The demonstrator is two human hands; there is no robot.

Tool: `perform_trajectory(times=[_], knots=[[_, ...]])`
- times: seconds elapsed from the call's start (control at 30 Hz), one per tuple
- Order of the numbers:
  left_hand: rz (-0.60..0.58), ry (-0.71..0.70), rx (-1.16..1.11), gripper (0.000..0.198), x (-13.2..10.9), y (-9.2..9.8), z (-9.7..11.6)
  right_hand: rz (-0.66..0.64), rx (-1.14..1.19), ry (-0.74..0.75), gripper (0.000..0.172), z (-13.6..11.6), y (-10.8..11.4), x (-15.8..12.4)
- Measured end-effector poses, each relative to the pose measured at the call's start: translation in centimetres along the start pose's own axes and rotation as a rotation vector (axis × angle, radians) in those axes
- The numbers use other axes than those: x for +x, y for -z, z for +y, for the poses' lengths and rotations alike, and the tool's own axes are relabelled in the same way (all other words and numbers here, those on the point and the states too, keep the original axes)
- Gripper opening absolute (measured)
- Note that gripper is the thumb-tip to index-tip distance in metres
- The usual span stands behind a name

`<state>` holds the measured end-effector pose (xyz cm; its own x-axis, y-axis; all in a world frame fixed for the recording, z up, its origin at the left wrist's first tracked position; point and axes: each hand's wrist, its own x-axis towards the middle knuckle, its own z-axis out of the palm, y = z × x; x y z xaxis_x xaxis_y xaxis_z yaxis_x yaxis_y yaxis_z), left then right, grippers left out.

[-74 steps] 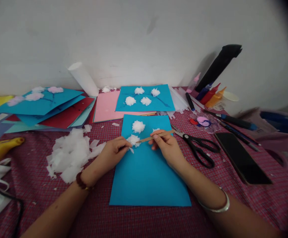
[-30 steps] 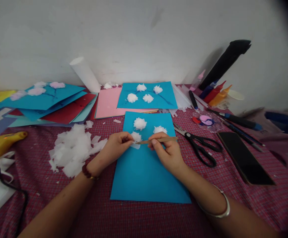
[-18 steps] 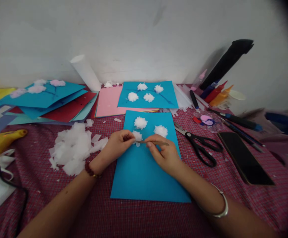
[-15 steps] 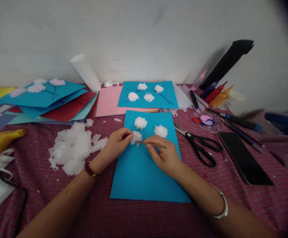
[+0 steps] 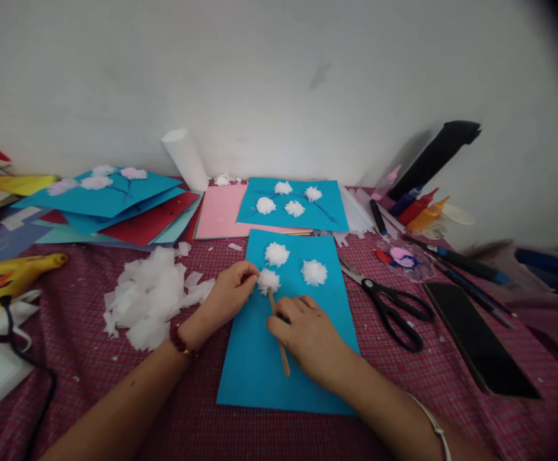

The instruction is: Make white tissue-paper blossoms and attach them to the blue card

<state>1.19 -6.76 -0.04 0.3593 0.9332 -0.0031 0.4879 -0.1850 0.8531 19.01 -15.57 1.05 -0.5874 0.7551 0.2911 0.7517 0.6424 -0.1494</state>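
A blue paper sheet [image 5: 255,378] lies before me with three white paper tufts on it. My right hand [image 5: 302,333] grips a thin wooden stick [image 5: 283,358], whose upper tip touches the lower edge of the left tuft [image 5: 269,280]. At that tuft's left side is my left hand [image 5: 233,288], its thumb and fingertips pinched together; whatever they hold is hidden. The upper tuft [image 5: 277,254] and the right tuft [image 5: 314,273] sit close by. Left of my left hand is a heap of white tissue paper pieces [image 5: 149,298].
Black-handled scissors [image 5: 394,304] and a phone [image 5: 480,339] lie to the right. Behind is another blue sheet [image 5: 260,218] with white tufts and a painted branch. A yellow glue gun [image 5: 22,275] with a cord is at left. Paint tubes [image 5: 418,208] stand back right.
The stick has swung from nearly level to steep, with my right hand now below the tuft. The left tuft looks fuller and rounder. The whole view has shifted slightly.
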Motion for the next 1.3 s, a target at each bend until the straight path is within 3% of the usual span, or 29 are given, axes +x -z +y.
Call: perform_trajectory(times=[0.07,0.17,0.27,0.37,0.47,0.53,0.63,0.77,0.93,1.07,1.17,1.23,1.3], knots=[[-0.011,0.007,-0.042,0.010,0.0,0.0,0.1,0.071,0.136,-0.039,0.013,0.3,0.3,-0.1],[-0.014,0.060,-0.206,0.011,0.1,1.0,0.4,0.371,0.586,-0.284,0.015,1.3,0.8,-0.1],[0.166,0.098,-0.426,0.015,-0.1,4.1,0.1,0.606,1.061,-0.596,0.017,2.8,0.6,0.1],[0.344,0.098,-0.462,0.018,-0.7,8.4,-0.7,0.598,1.369,-0.761,0.022,3.9,-0.3,0.3],[0.323,0.147,-0.239,0.019,-1.6,11.9,-1.6,0.520,1.466,-0.824,0.026,4.2,-1.1,0.4],[0.247,0.173,-0.040,0.018,-2.0,12.9,-1.7,0.488,1.463,-0.822,0.026,4.1,-1.2,0.5],[0.152,0.146,0.336,0.018,-2.3,12.1,-1.2,0.474,1.449,-0.799,0.025,3.9,-1.0,0.5],[0.164,0.101,0.828,0.031,-2.2,9.3,-0.3,0.469,1.410,-0.775,0.025,3.9,-1.0,0.7],[0.194,0.055,0.998,0.029,-1.8,7.7,-0.9,0.468,1.385,-0.768,0.026,3.8,-1.0,0.7],[0.285,0.062,0.857,0.022,-1.5,8.3,-0.7,0.407,1.310,-0.674,0.024,3.3,-0.8,0.8],[0.358,0.070,0.480,0.018,-1.6,8.4,-0.1,0.377,1.247,-0.619,0.023,3.1,-0.8,0.8],[0.288,0.116,0.116,0.017,-1.8,7.7,0.2,0.378,1.225,-0.609,0.022,3.0,-0.9,0.8],[0.144,0.159,-0.177,0.017,-2.0,6.3,0.4,0.395,1.210,-0.615,0.022,3.0,-1.0,0.8]])
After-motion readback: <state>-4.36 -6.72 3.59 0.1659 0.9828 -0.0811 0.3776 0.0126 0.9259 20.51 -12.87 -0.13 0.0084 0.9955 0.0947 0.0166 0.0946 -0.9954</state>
